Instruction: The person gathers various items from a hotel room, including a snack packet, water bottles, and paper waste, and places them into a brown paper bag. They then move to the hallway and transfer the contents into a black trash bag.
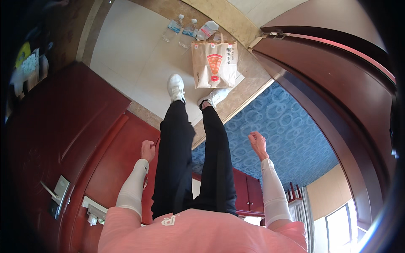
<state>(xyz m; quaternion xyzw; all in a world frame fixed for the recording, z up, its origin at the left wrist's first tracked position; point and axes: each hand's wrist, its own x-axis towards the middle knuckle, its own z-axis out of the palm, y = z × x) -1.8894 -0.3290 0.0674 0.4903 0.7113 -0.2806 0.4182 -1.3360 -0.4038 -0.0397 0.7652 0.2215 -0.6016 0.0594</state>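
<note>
My left hand (147, 151) hangs beside my left leg with its fingers curled in and nothing visible in them. Out to the right of my legs, my right hand (258, 144) is also loosely closed and apart from any object. A brown paper bag (202, 63) with a printed pizza slice stands upright on the floor at my right shoe, hiding part of it. Behind the bag are a clear bottle (173, 28), another clear bottle (188, 32) with a blue label, and a whitish plastic container (207, 30). Neither hand touches them.
A dark red door (63, 118) with a metal handle (51, 190) is at the left. To the right, a dark wooden door frame (320, 109) borders a blue patterned carpet (287, 126). A stone threshold (249, 86) runs between the pale tiles and that carpet.
</note>
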